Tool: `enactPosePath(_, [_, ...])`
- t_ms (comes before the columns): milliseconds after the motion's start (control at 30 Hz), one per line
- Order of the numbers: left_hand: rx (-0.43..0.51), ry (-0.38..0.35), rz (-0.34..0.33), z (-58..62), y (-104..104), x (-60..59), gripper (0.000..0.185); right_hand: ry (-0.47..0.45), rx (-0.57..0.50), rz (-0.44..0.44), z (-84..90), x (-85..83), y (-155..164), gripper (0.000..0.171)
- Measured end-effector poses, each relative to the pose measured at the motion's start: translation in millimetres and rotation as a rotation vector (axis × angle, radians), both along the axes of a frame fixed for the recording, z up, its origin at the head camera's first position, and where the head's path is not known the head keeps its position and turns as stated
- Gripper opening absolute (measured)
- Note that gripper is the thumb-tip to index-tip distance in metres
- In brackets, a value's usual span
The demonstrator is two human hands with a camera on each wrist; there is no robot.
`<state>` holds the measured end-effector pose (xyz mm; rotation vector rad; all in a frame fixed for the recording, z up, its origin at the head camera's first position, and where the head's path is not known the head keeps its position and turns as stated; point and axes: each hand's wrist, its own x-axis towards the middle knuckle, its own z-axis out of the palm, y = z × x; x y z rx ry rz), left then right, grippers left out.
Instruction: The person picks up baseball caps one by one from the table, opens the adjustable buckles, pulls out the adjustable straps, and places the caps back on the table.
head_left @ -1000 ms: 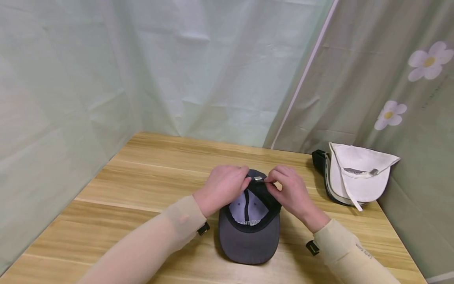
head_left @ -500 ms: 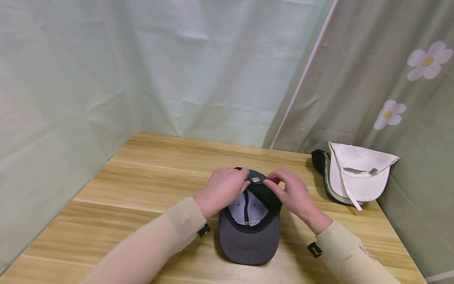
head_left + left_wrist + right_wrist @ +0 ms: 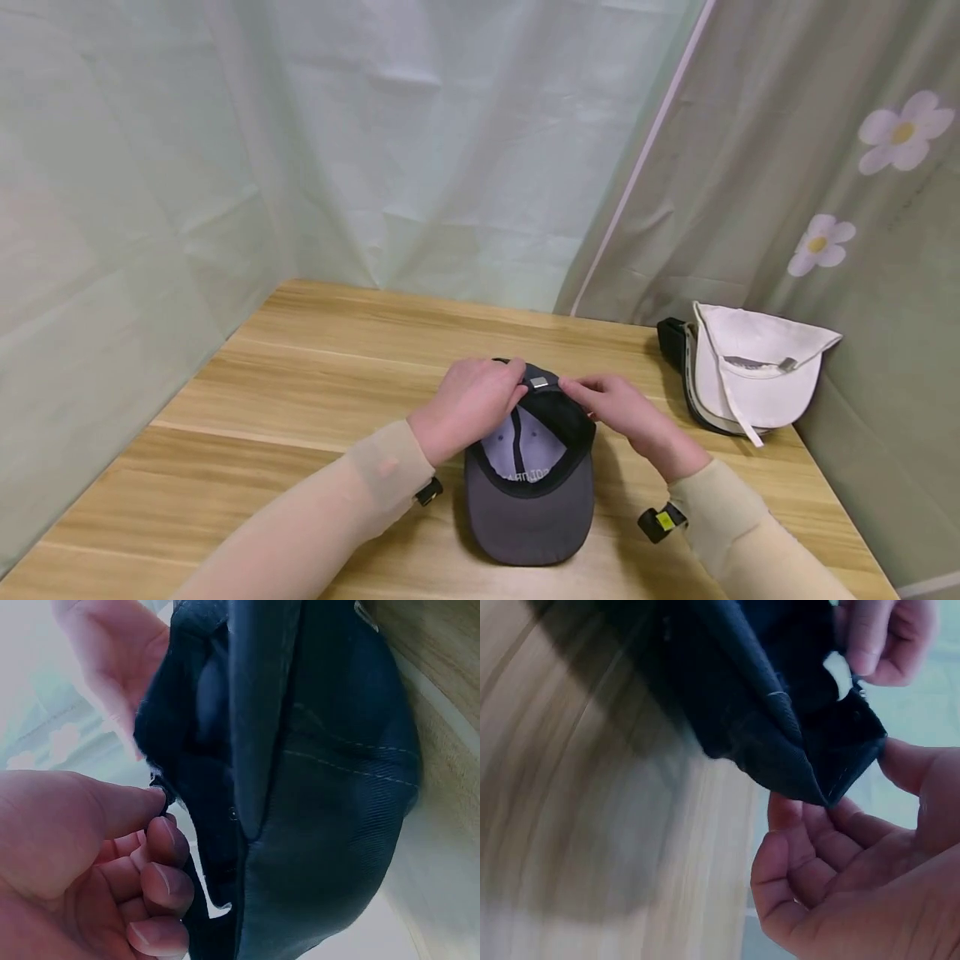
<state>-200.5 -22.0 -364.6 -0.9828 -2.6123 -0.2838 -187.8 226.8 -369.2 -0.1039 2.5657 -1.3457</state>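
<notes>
A dark grey baseball cap point(image 3: 528, 527) lies upside down on the table, brim toward me, its purple lining point(image 3: 525, 446) showing. At its back edge sits a silver buckle point(image 3: 539, 382) on the adjusting strap. My left hand point(image 3: 471, 407) pinches the strap left of the buckle; in the left wrist view the thumb and forefinger of that left hand point(image 3: 82, 855) meet on it. On the other side my right hand point(image 3: 633, 412) holds the cap's back edge. In the right wrist view, the thumb of the right hand point(image 3: 870, 877) touches the edge, with curled fingers below it.
At the back right of the wooden table point(image 3: 315, 375), a white cap point(image 3: 765, 398) with a loose strap point(image 3: 738, 408) rests stacked with a dark cap point(image 3: 671, 342). Pale curtains point(image 3: 450, 150) hang behind the table and along its sides.
My right hand has turned and dropped slightly at the strap, its wrist camera now showing more. The cap has tilted a little; the left hand keeps its pinch.
</notes>
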Motion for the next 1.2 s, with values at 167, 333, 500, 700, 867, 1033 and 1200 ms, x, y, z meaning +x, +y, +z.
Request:
enactPosePath(167, [-0.002,-0.014,0.01,-1.7,0.1,0.2,0.023,-0.05,-0.131,0.008,-0.3,-0.9,-1.1,0.042])
enactPosePath(333, [-0.021,-0.034,0.023,-1.4,0.9,0.0,0.023,-0.048,-0.173,-0.003,-0.4,-0.4,-1.8,0.033])
enactPosePath(500, [-0.02,-0.045,0.027,-1.1,0.8,0.3,0.023,-0.052,-0.301,0.005,-1.2,0.0,-1.9,0.031])
enactPosePath(700, [0.009,-0.027,0.019,-3.1,0.4,-0.1,0.024,-0.016,-0.356,0.014,-3.0,0.0,-3.0,0.03])
enactPosePath(867, [0.024,-0.002,0.011,-2.6,1.4,0.6,0.027,-0.001,-0.336,-0.011,-2.5,1.6,-6.0,0.029])
enactPosePath(1033, [0.002,-0.051,0.021,1.3,4.2,0.2,0.021,0.01,-0.314,-0.017,-1.5,3.4,-8.8,0.029])
enactPosePath(1200, [0.057,-0.129,-0.011,5.6,6.3,0.1,0.026,0.029,-0.309,-0.003,0.5,5.8,-12.5,0.027])
